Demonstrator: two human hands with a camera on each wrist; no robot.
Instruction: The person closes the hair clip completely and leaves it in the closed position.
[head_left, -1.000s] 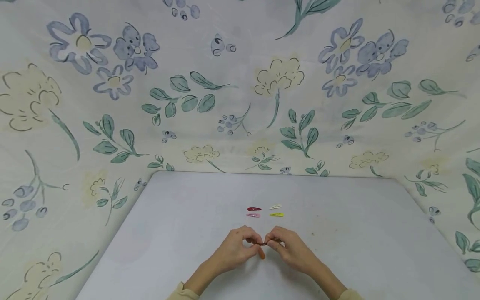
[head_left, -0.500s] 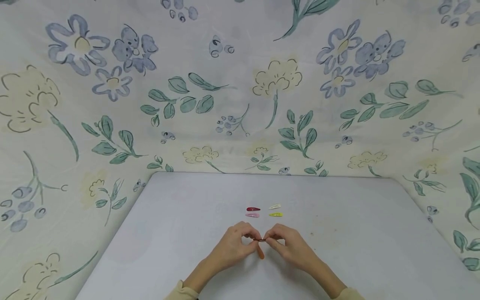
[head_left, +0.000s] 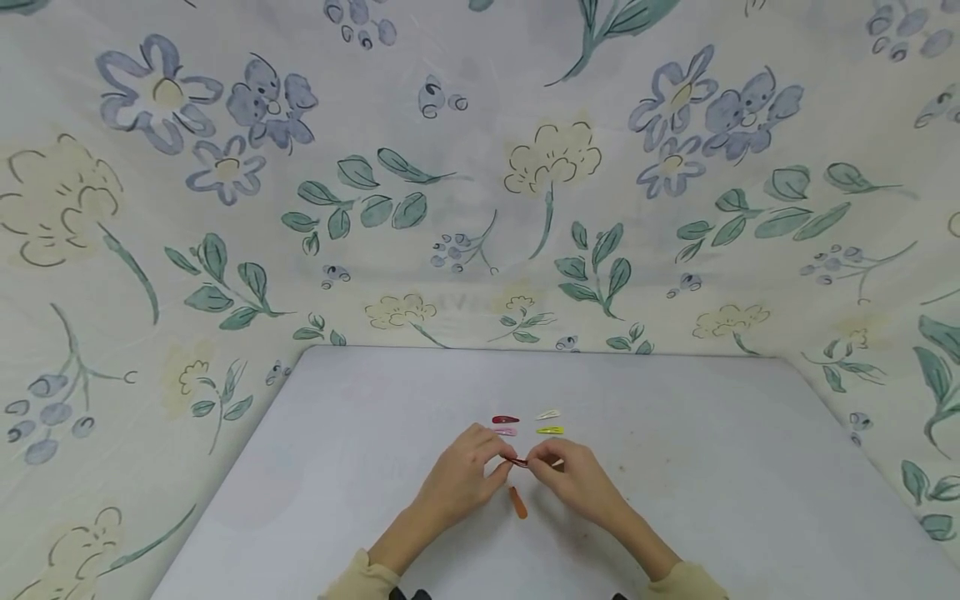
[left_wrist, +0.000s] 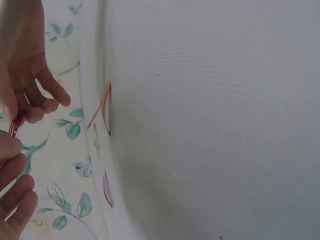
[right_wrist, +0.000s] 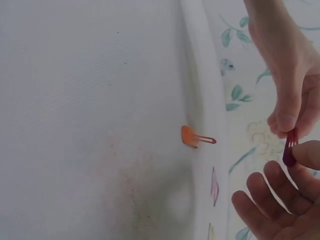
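A dark red snap hair clip (head_left: 519, 462) is held up between both hands, its slotted prongs showing in the right wrist view. My left hand (head_left: 459, 477) pinches one end between thumb and fingers. At the other end, my right hand (head_left: 577, 477) pinches it with thumb and forefinger, its other fingers spread in the right wrist view. Below the hands an orange hair clip (head_left: 518, 503) lies on the table, its frame bent away from its body in the right wrist view.
Beyond the hands lie a dark red clip (head_left: 506, 419), a pink clip (head_left: 508, 432), a white clip (head_left: 548, 414) and a yellow clip (head_left: 551, 430) in two short columns. The white table (head_left: 360, 400) meets a floral cloth (head_left: 480, 183) at its back and sides.
Both hands have moved slightly forward with the red clip, toward the row of clips. The orange clip stays on the table and now shows whole below them.
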